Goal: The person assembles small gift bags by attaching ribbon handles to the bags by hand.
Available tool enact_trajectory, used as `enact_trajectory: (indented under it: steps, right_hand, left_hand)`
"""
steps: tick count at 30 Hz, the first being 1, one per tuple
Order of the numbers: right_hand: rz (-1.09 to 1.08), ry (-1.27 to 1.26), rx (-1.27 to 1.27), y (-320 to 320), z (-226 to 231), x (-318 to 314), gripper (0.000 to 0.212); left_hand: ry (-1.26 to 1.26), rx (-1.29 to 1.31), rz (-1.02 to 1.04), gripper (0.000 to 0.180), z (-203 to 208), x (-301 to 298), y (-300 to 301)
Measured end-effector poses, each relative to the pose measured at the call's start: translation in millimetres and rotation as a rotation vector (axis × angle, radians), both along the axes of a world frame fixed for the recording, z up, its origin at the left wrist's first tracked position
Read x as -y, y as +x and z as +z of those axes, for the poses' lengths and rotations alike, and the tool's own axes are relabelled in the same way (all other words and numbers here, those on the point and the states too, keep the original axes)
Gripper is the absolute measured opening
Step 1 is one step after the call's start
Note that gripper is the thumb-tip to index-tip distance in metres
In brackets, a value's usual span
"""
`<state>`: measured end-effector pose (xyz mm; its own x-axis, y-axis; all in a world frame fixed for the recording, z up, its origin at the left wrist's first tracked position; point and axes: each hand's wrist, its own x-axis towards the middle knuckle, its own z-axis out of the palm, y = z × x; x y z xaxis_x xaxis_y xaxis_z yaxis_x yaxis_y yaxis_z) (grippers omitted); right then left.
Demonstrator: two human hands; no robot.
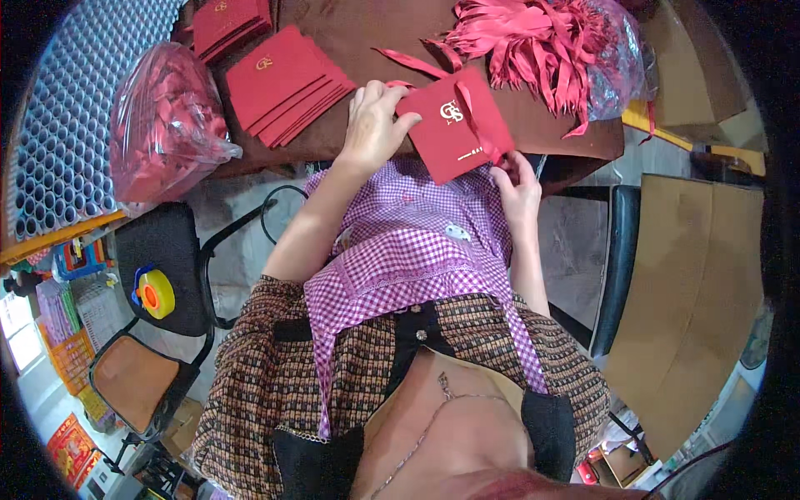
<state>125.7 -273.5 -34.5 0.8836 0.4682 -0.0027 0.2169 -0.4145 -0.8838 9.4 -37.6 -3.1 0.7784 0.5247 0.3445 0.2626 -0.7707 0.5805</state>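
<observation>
A black chair (167, 242) stands near your brown-topped table (358, 37), which holds stacked envelopes (279, 79) and heaped red ribbons (533, 58); at its near edge, your left hand (372, 133) and right hand (518, 190) pinch a ribbon-crossed red envelope (433, 137).

You've a bare lane on the brown tabletop (358, 33) beyond the red card (429, 142), but a loose ribbon (406, 61) lies in it. L of card: card stack (282, 87) blocks, w/ your L hand (372, 131) between. Beyond-R: ribbon heap (533, 54) obstructs.

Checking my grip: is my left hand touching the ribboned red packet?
Touching: the head view shows the left hand, thumb overlapping the ribboned red packet.
</observation>
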Motion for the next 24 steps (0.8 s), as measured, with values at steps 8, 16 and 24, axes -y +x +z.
enact_trajectory:
  steps: [8, 16, 24]
  right_hand:
    - [0.151, -0.109, 0.373, 11.1, -4.8, -5.4, 0.019]
    - [-0.036, 0.537, -0.268, 27.2, 41.7, 16.6, 0.005]
    - [-0.138, 0.964, -0.177, 52.6, 74.2, -35.7, 0.008]
  left_hand:
    - [0.038, 0.114, -0.008, 0.035, -7.3, 0.0, 6.8]
    - [-0.308, -0.069, 0.028, 0.023, 1.1, -14.1, 8.4]
    - [-0.094, 0.029, -0.002, 0.018, -3.3, -16.4, 10.4]
